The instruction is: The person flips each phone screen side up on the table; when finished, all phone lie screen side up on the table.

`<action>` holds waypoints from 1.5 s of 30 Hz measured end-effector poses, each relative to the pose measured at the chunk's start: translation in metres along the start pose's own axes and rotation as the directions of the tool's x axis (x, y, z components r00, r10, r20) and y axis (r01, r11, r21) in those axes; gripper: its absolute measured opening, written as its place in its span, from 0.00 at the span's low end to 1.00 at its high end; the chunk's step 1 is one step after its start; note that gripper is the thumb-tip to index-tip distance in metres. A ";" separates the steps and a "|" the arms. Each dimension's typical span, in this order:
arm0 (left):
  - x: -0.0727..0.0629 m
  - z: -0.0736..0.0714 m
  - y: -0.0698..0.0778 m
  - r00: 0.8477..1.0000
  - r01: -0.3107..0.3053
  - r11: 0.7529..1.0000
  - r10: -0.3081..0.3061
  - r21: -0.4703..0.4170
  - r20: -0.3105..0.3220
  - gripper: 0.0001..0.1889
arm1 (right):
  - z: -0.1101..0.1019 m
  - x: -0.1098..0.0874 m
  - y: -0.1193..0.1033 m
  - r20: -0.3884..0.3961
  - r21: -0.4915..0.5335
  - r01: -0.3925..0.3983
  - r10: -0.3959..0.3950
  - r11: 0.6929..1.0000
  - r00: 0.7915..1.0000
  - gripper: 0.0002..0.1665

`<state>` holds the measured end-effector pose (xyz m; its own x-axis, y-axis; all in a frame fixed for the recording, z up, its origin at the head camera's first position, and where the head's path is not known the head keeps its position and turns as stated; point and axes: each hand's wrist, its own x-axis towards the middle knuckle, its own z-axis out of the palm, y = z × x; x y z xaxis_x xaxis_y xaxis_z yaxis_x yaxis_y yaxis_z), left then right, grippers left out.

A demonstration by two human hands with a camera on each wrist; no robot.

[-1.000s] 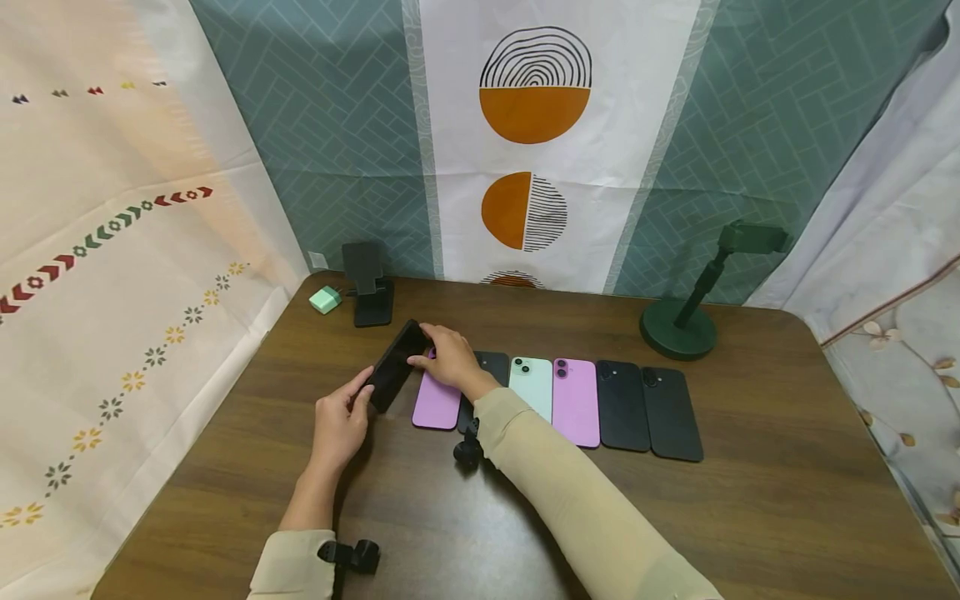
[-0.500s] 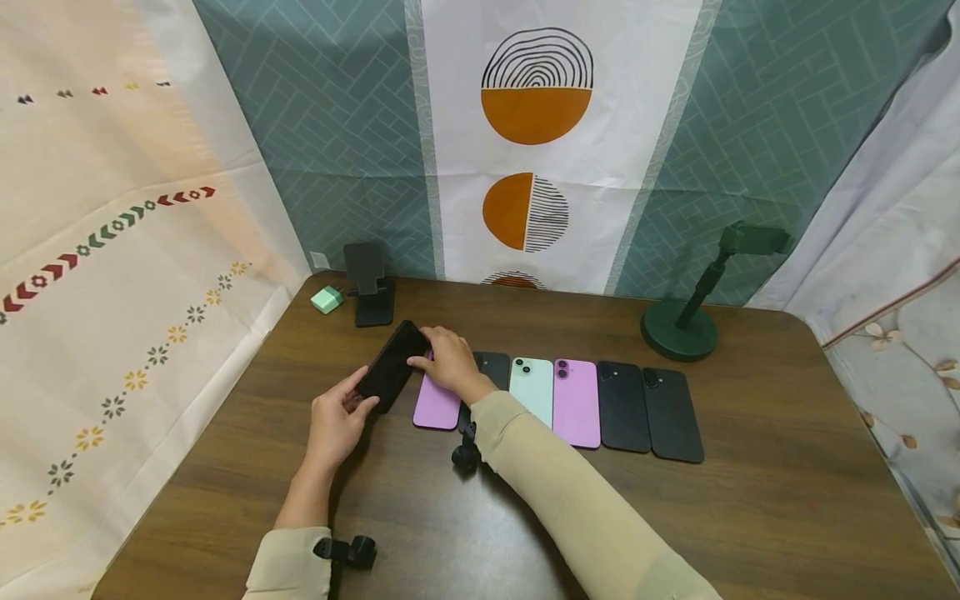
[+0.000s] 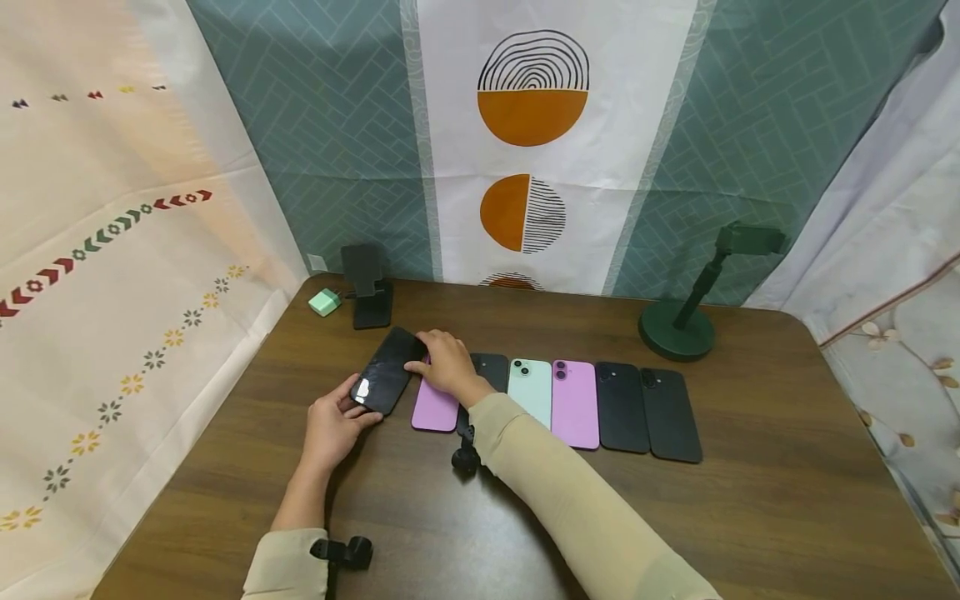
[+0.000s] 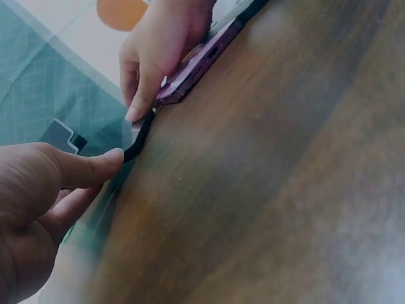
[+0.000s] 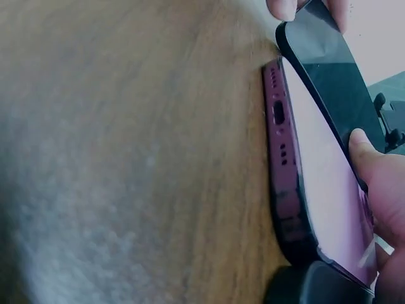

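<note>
A black smartphone (image 3: 386, 372) is held at a slant left of a row of phones, its glossy screen facing up. My left hand (image 3: 332, 429) pinches its near end between thumb and fingers. At its far end my right hand (image 3: 447, 364) grips the corner, the thumb (image 5: 362, 149) lying on the screen. Just beside it lies a pink smartphone (image 5: 326, 158), partly covered by the right hand in the head view. Along the row follow a dark phone (image 3: 491, 367) half hidden by the right arm, a mint phone (image 3: 531, 387), another pink phone (image 3: 575, 404) and two black phones (image 3: 622, 408), backs up.
At the back left of the wooden table (image 3: 780, 433) stand a black phone stand (image 3: 371, 308) and a mint charger cube (image 3: 325, 302). A dark green stand with a round base (image 3: 678, 329) is at the back right. Patterned cloths hang behind and at both sides.
The held black phone has rolled from nearly on edge to a flatter slant, showing more of its screen. My left hand has shifted slightly left and down with it; the right barely moved.
</note>
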<state>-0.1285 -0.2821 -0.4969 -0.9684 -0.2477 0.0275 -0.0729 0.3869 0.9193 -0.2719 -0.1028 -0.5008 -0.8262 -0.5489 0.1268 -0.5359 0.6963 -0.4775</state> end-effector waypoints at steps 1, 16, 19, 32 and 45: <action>0.001 0.000 -0.001 1.000 0.000 1.000 0.000 -0.003 0.001 0.42 | 0.000 0.000 0.000 0.000 -0.007 -0.004 0.004 1.000 1.000 0.39; 0.006 -0.003 -0.018 0.972 -0.144 0.927 0.199 0.347 -0.128 0.37 | 0.000 -0.002 -0.005 -0.006 0.070 0.007 -0.007 0.998 1.000 0.37; 0.006 -0.004 -0.018 0.973 -0.135 0.923 0.191 0.360 -0.127 0.38 | -0.001 -0.001 -0.005 -0.007 0.063 0.021 -0.021 0.998 1.000 0.36; 0.005 -0.003 -0.016 0.976 -0.137 0.926 0.187 0.352 -0.110 0.35 | -0.003 0.000 -0.003 0.018 0.068 0.041 -0.042 0.997 0.999 0.36; 0.003 -0.003 -0.020 0.984 -0.147 0.927 0.173 0.345 -0.046 0.35 | -0.006 -0.001 0.001 0.060 0.027 0.048 -0.050 0.998 0.997 0.35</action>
<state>-0.1288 -0.2928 -0.5141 -0.9544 -0.2176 0.2045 -0.0073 0.7017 0.7124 -0.2720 -0.0992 -0.4964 -0.7864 -0.6099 0.0979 -0.5705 0.6564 -0.4937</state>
